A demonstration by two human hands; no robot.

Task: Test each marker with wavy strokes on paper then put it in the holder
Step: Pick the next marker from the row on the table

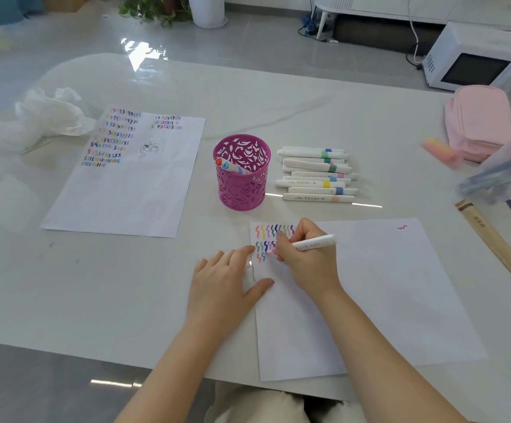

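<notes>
On paper (pixel 370 294), right hand (pixel 304 254) fingers pinch marker (pixel 312 242), tip down; left hand (pixel 226 282) flat, fingers relaxed.

Print on markers (pixel 317 197) blurred; nothing legible

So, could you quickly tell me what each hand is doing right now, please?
Left hand: open, fingers flat, pressing the paper's left edge.
Right hand: grips a marker, tip on the paper.
</notes>
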